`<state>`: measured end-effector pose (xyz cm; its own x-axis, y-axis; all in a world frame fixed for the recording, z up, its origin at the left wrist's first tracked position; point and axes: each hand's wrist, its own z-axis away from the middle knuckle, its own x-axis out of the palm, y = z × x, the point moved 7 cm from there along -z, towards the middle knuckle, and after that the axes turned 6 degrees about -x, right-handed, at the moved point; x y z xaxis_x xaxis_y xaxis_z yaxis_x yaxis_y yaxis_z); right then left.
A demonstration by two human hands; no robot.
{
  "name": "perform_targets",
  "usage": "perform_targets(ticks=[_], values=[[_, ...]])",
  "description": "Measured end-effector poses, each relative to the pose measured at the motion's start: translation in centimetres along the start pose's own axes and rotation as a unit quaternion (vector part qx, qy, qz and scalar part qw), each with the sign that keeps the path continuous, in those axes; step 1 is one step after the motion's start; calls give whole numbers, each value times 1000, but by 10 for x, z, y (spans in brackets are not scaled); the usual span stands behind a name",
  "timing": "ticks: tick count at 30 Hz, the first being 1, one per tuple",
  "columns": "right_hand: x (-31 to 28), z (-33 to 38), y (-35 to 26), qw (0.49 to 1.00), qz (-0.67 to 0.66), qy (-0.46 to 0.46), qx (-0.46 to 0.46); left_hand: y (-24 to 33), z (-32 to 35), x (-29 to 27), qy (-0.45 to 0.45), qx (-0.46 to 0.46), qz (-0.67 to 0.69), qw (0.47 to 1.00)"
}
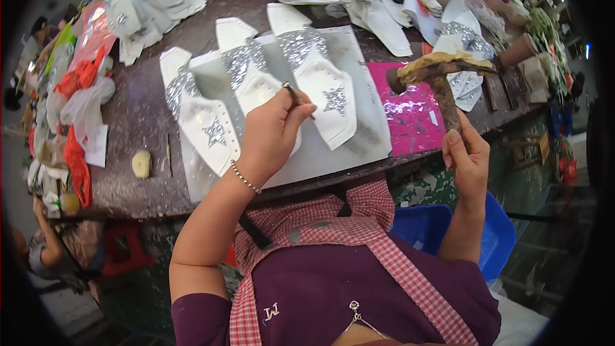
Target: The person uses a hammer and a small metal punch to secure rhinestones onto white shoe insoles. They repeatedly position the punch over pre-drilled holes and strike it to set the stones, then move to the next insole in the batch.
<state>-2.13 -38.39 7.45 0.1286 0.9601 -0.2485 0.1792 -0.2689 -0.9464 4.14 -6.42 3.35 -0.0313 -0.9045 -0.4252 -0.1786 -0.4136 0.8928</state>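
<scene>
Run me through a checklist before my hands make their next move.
1. Hammer held by its handle in the right grip: ok.
2. Slim dark tool held in the left grip: ok.
3. Hammer apart from the slim dark tool: ok, its head is off to the right, above the pink sheet.
4. Slim dark tool's tip touching a white piece: cannot tell, the contact is unclear.
5. All three white pieces wholly on the pale board: not ok, their far ends reach past its edge.
6. Star present on the middle piece: cannot tell, the left grip and wrist cover that area.
</scene>
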Motion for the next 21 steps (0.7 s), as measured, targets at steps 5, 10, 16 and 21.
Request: perform_targets(ticks=[5, 10, 16, 21], values=[[-5, 0, 23, 1000, -17, 15, 18, 27, -63, 48, -3, 24, -60, 998], [-6, 1, 38, 998, -42, 19, 51, 2, -89, 67, 7, -12, -82, 997], [-2, -14, 43, 997, -58, 1, 47, -3, -90, 70, -1, -26, -79, 997], [2, -37, 21, 999, -23, -23, -10, 14, -88, 74, -6, 32, -146, 989]])
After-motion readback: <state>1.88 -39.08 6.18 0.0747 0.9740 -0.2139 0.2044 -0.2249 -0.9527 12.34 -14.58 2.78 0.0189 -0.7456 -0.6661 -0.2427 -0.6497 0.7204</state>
